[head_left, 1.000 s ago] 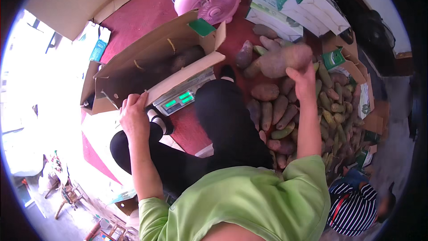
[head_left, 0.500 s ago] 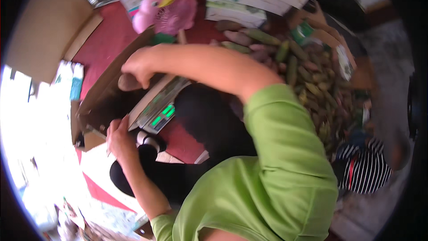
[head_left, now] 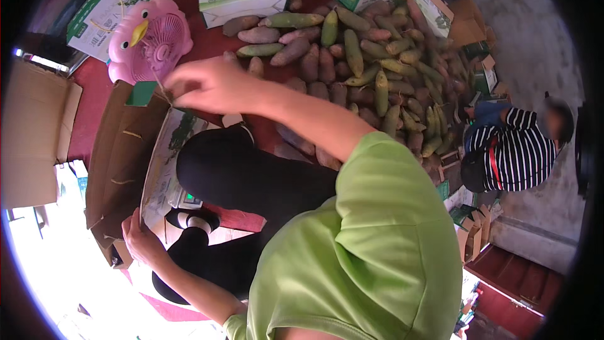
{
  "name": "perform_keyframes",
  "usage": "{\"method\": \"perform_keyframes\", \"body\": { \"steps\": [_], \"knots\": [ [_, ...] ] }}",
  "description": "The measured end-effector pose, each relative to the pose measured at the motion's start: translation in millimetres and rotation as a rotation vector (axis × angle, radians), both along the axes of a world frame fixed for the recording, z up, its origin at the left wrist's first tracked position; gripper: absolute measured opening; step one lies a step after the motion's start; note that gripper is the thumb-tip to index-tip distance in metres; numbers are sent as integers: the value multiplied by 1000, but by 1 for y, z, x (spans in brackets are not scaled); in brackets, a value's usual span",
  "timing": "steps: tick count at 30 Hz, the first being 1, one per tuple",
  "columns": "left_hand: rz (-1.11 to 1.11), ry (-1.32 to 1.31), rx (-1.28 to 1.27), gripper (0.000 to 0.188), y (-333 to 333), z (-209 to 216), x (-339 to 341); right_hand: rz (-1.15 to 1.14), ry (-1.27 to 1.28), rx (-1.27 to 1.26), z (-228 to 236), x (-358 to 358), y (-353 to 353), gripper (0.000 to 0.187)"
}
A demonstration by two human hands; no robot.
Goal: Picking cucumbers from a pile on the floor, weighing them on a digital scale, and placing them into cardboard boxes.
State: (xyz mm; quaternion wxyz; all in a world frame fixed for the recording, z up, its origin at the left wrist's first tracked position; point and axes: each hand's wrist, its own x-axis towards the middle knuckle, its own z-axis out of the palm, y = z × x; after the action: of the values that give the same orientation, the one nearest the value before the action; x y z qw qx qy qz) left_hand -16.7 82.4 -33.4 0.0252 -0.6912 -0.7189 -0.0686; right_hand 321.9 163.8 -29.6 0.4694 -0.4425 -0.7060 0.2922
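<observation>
A deep cardboard box stands at the left with its brown inner wall facing me, short yellow cords on it. My left hand grips the near end of its rim, thumb up. My right hand, slightly blurred, has its fingers closed at the box's far corner, beside a green flap. No root shows in either hand. Beside the box, partly hidden by its side and my black-clad knee, is a scale with a lit green display. The bottom of the box is hidden.
A large heap of elongated green and reddish roots, like radishes, spreads at centre right. A pink bird-shaped fan stands beyond the box. White printed boxes line the back. A person in a striped top is at the right.
My right hand has left the brown root it held over the box and moved to the far corner. The box now leans more, with its inside toward me. My view has swung right.
</observation>
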Motion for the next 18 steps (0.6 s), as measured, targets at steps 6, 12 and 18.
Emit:
{"method": "perform_keyframes", "body": {
  "steps": [6, 12, 18],
  "knots": [
    [-118, -33, 50, 24, 2, -13, -18, -500, -391, -556, -133, 192, -133, 30],
    [-98, -68, 54, 24, 5, -15, -19, -868, -455, -1065, -216, 288, -312, 28],
    [-110, -55, 28, 26, 12, -39, -28, -540, -1178, -1129, -304, 335, -463, 22]
  ]
}}
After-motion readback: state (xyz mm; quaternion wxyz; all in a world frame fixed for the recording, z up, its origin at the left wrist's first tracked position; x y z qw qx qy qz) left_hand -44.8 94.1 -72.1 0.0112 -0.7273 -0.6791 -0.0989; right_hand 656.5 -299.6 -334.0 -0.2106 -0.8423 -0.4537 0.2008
